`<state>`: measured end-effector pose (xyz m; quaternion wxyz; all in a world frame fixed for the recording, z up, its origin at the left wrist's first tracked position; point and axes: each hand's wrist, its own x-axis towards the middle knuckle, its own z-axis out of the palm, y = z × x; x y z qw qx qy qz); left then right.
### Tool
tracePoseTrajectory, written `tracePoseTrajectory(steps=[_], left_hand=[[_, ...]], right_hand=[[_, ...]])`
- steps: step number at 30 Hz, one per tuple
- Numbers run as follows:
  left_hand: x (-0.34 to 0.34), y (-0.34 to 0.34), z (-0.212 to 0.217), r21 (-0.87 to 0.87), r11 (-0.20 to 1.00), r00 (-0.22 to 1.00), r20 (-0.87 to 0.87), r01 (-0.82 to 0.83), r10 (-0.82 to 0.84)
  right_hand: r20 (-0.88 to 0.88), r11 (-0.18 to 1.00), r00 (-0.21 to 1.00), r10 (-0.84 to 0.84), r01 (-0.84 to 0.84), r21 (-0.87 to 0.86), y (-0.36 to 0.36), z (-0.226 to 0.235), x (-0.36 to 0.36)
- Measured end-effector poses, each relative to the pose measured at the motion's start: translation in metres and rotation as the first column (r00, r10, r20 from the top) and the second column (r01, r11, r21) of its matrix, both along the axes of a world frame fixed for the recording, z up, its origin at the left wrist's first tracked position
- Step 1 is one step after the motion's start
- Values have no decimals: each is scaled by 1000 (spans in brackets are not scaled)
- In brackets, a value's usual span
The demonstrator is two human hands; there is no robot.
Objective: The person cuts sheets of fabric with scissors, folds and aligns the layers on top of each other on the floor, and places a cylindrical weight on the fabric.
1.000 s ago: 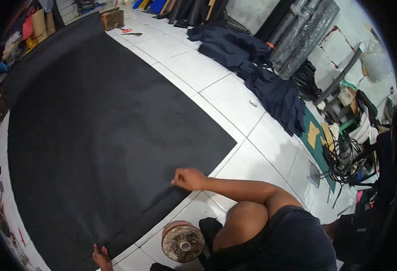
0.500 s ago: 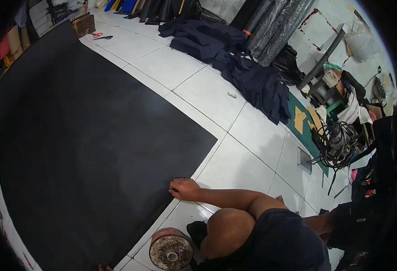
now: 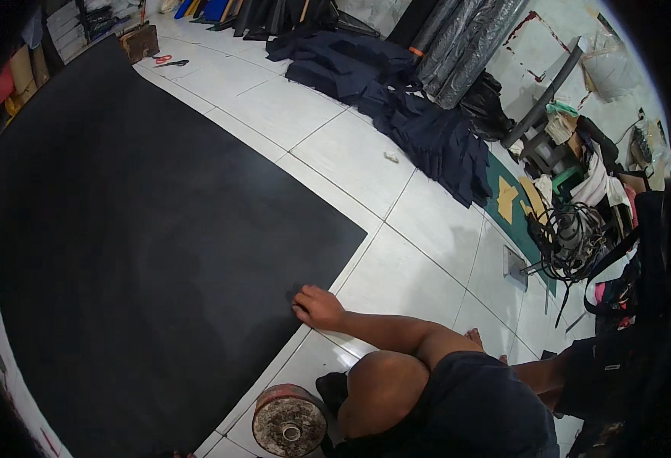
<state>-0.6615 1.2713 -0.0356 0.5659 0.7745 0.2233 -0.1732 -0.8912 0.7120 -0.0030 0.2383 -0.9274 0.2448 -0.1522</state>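
One black sheet [image 3: 145,252], one round weight [image 3: 290,420] on white floor tiles [image 3: 412,267]; our right hand [image 3: 318,307] lies flat on the sheet's edge, gripping nothing, left unseen.

White tiled floor [image 3: 396,263]: black sheet [image 3: 137,252], navy cloth pile [image 3: 396,107], round weight [image 3: 290,421].

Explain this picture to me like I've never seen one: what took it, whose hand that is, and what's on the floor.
A wide-lens camera on a person's head took this, looking down, so straight lines bend near the rim. No machine here: the person crouches on a white tiled floor. Their right hand rests flat on the edge of a large black sheet spread over the tiles, holding nothing. The left hand is barely visible at the bottom edge. A rusty round metal weight lies by the knee. Dark blue fabric is piled farther off.
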Motion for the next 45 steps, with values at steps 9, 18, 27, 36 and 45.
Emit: tracePoseTrajectory(steps=[9, 18, 27, 36, 45], left_hand=[[-5, 2, -9, -1, 1000, 998, 60, -13, 13], [-6, 5, -5, -115, 993, 994, 106, 14, -2], [-8, 3, 2, 5, 1000, 998, 53, -29, 29], [-7, 19, -15, -104, 994, 994, 104, -25, 36], [-5, 13, -5, -8, 996, 995, -26, -93, 93]], right_hand=[[-136, 632, 623, -770, 774, -34, -137, -4, -60], [-355, 626, 572, -739, 779, -48, -213, -29, -68], [-175, 629, 659, -731, 751, 202, -206, -17, -61], [-52, 648, 664, -745, 741, 176, -199, -25, -71], [-60, 657, 672, -738, 736, 165, -206, -33, -74]])
